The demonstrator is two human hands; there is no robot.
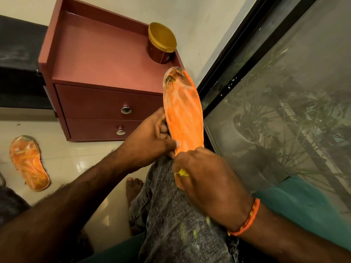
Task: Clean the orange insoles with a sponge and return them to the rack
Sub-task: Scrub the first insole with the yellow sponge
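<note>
An orange insole (183, 114) with a worn, dirty toe stands propped on my grey-trousered knee, toe pointing up. My left hand (150, 139) grips its left edge, thumb across the front. My right hand (207, 179) covers the heel end and curls round a yellow sponge (182, 172), of which only a small piece shows, pressed against the insole. A second orange insole (29, 163) lies flat on the tiled floor at the far left.
A reddish-brown cabinet (106, 73) with two drawers stands ahead, a gold-lidded tub (162, 42) on its top. A dark-framed glass door (266, 103) runs along the right. My bare foot (133, 188) rests on the floor below the knee.
</note>
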